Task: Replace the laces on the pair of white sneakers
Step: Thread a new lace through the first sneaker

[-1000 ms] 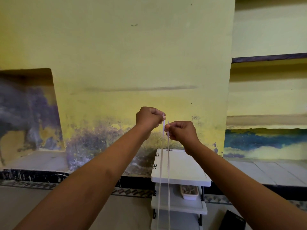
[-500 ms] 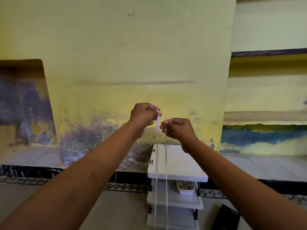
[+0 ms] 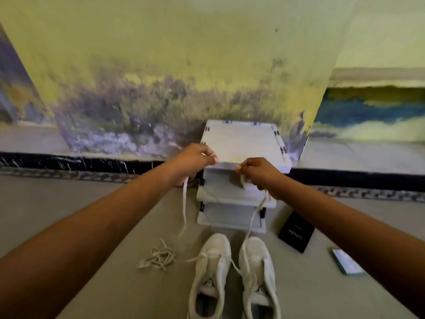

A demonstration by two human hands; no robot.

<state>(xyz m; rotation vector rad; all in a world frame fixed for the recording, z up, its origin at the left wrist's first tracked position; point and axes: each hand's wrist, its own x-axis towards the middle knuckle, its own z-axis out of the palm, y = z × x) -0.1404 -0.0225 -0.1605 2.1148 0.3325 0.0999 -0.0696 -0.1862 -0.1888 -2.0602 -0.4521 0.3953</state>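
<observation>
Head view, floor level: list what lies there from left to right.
Loose lace pile → left sneaker → right sneaker → black box → green-edged card.

Two bare arms show. The left hand (image 3: 195, 161) and the right hand (image 3: 259, 172) have no gloves on. There are no sleeves from the fingers (image 3: 212, 158) all the way back to the edge of the view. Behind the fingers, the wrists look bare too, but the view is a bit blurry, so a thin band could be hard to spot. One short, pale fingernail shows on the left hand.
</observation>
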